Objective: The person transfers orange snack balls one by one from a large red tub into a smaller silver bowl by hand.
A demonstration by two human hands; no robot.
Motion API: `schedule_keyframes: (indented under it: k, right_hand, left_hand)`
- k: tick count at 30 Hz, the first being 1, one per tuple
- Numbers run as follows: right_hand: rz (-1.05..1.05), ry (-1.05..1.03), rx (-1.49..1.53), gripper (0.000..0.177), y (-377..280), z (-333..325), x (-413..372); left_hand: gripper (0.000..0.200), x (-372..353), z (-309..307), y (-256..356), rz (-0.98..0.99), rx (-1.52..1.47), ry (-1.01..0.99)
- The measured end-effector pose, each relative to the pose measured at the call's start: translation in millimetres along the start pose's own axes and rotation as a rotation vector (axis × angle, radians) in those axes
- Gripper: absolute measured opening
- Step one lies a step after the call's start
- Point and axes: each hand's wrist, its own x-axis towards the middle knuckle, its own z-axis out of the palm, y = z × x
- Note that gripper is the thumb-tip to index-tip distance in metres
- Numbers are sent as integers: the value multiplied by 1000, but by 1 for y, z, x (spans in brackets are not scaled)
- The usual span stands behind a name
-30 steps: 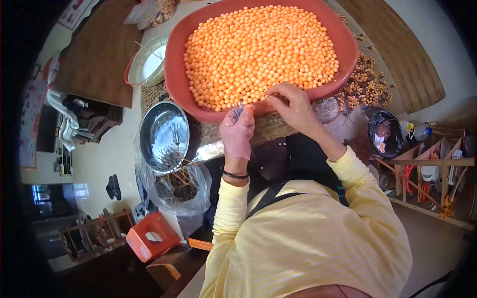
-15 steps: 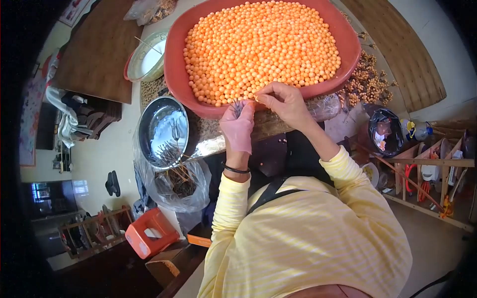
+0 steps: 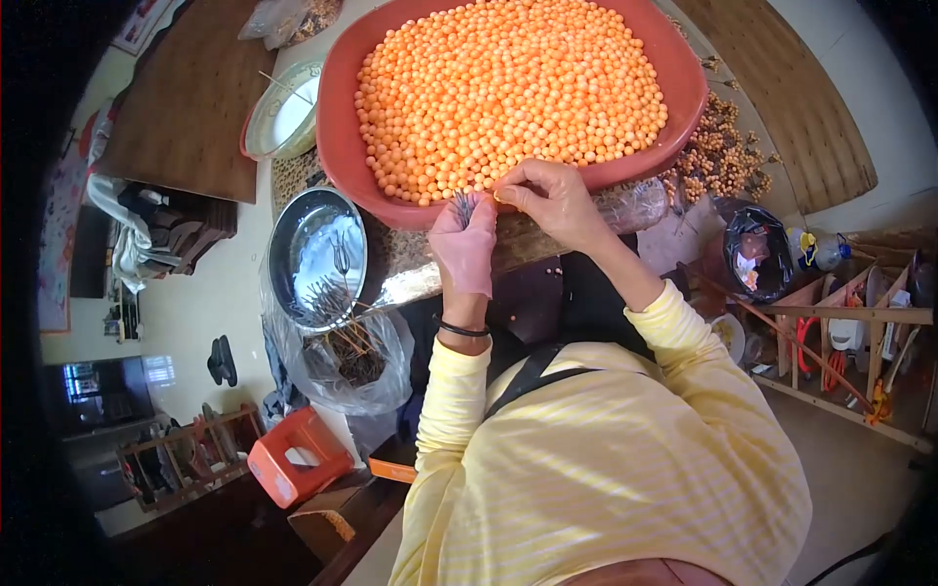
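Observation:
A red basin (image 3: 344,107) full of small orange balls (image 3: 508,88) lies beyond my hands. My left hand (image 3: 465,249), in a pink covering, is closed on a bundle of thin dark stems (image 3: 463,207) at the basin's near rim. My right hand (image 3: 557,205) is just right of it, thumb and forefinger pinched on a small orange ball (image 3: 498,195), close to the left fingertips. To the left, a metal bowl (image 3: 303,230) holds more dark stems (image 3: 327,298).
A bowl of white liquid (image 3: 291,117) stands at the upper left. Clusters of orange balls on stems (image 3: 723,151) lie right of the basin. A black-lined bin (image 3: 760,259) is farther right. A plastic bag (image 3: 386,381) and red stool (image 3: 298,457) are lower left.
My right hand has shifted slightly left, its fingertips closer to my left hand. The whole view has moved a little.

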Motion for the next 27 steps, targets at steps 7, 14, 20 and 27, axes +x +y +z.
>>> schedule_keyframes:
  k: [7,14,20,27]
  right_hand:
    - [-56,44,-111,3,-7,5,-5]
    - [-54,195,-118,3,-8,14,-12]
    - [-37,262,-27,6,-4,7,-23]
    - [70,233,10,5,-8,11,-28]
  left_hand:
    - [6,5,-5,-6,-3,45,-44]
    - [12,-2,-7,11,-87,-47,-183]
    - [15,-2,-3,11,-108,-117,-184]
    - [13,1,-13,9,-124,-132,-173]
